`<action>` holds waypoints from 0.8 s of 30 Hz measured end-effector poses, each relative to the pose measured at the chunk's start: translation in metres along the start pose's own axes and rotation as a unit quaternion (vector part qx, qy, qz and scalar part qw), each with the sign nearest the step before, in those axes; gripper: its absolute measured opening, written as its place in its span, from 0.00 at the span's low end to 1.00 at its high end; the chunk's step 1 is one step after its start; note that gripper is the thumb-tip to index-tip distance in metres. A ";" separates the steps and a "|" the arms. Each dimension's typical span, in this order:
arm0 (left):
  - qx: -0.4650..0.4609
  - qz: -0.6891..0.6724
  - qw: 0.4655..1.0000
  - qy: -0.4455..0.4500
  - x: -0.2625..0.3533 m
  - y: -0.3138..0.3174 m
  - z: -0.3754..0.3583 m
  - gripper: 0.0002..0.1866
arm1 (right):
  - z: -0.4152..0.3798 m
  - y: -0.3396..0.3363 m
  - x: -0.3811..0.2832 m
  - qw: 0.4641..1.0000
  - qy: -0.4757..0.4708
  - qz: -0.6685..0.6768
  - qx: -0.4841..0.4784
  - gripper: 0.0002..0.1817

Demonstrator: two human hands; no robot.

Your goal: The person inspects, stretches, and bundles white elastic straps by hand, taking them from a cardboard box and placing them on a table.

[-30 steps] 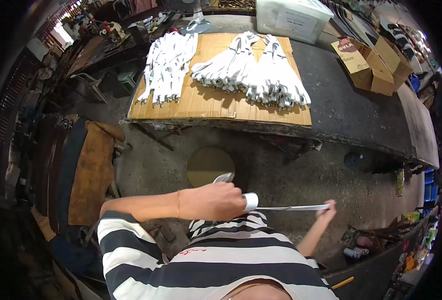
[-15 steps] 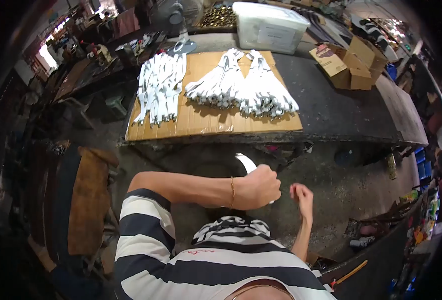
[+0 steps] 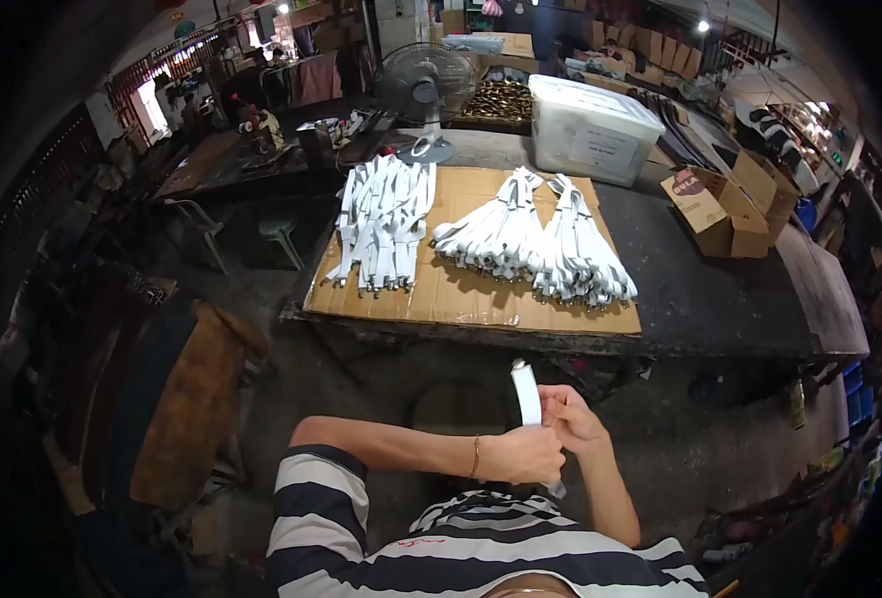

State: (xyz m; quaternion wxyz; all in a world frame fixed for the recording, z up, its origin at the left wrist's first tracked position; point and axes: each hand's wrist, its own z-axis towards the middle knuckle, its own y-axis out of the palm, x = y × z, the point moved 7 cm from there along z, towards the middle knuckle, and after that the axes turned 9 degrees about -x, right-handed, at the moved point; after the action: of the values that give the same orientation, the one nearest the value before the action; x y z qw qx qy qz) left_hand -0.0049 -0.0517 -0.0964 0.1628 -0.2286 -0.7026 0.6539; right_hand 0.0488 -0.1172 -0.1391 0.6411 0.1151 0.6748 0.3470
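Observation:
A white strap (image 3: 526, 394) with a small metal end stands up out of my left hand (image 3: 523, 454), whose fingers are wrapped round it. Its lower end shows below the fist. My right hand (image 3: 575, 419) is beside the strap and touches or nearly touches my left hand, its fingers curled; what they pinch, if anything, is hidden. Beyond both hands, a cardboard sheet (image 3: 471, 307) on the table bears a loose pile of white straps (image 3: 386, 224) at the left and two fanned bundles of white straps (image 3: 501, 234) at the right.
Behind the cardboard stand a fan (image 3: 423, 92) and a lidded plastic bin (image 3: 595, 135). An open carton (image 3: 730, 209) is on the dark table (image 3: 700, 299) at the right. A brown-covered stack (image 3: 187, 409) and a stool (image 3: 280, 234) are at the left.
The head view has tilted up, showing more of the room. My right hand has come in from the right to meet my left hand. The strap now stands more upright.

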 end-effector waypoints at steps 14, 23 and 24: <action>0.274 0.066 0.959 0.035 0.016 -0.062 -0.048 0.16 | 0.005 0.033 -0.062 0.961 -0.072 -0.205 0.173 0.11; 0.492 -0.579 0.643 -0.097 -0.112 -0.014 -0.065 0.49 | 0.004 0.062 -0.180 0.856 -0.266 -0.396 0.199 0.12; 0.452 -0.642 0.614 -0.080 -0.113 -0.008 -0.056 0.49 | 0.008 0.065 -0.191 0.839 -0.264 -0.427 0.207 0.12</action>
State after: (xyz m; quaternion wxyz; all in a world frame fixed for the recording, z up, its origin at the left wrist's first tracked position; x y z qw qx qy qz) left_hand 0.1186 -0.0652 -0.0749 0.5672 0.4366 -0.2956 0.6326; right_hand 0.0666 -0.1813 0.0519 0.8410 0.0327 0.5180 -0.1527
